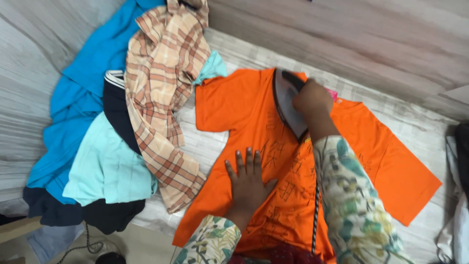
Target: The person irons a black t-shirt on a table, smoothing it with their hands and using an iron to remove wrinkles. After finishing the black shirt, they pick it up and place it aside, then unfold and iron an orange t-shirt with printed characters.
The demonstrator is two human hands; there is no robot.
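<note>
My left hand (248, 178) lies flat, fingers spread, at six o'clock on the orange shirt (376, 156) to keep it smooth on the desk (430, 122), while my right hand (312, 98) grips the iron (288, 105) at twelve o'clock, the pile of clothes (122, 127) at nine o'clock.

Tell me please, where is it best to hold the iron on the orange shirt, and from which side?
Grip the iron by its dark top handle, from above, as the right hand does. The soleplate faces down on the orange T-shirt, so only the handle is free.
</note>
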